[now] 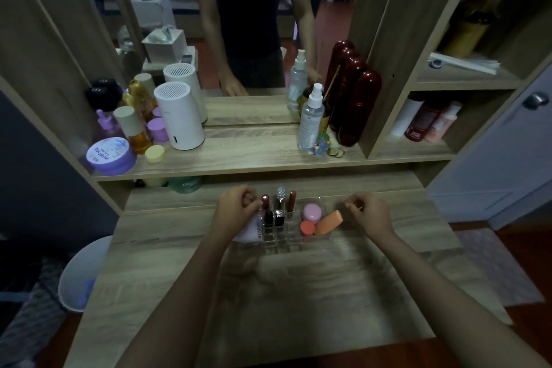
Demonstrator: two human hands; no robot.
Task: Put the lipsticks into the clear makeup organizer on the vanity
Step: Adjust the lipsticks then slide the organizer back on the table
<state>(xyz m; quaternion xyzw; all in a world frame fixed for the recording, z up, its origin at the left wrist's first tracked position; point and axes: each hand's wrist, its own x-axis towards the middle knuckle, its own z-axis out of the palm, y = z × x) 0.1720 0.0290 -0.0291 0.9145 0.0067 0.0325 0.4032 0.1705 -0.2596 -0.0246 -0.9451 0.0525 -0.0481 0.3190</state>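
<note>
The clear makeup organizer stands on the vanity top between my two hands. Several lipsticks stand upright in its gridded slots: a pink-capped one, a silver-topped one, a brown one and two black ones. Its right compartment holds a pink round puff, a coral one and an orange sponge. My left hand is curled at the organizer's left end, fingers against the white tube and the pink-capped lipstick. My right hand is loosely closed at the right end, touching or just beside the rim.
A raised shelf behind carries a white cylinder, a purple jar, amber bottles, a spray bottle and dark red bottles before a mirror. Side cubbies at right hold more bottles. A white stool sits at left.
</note>
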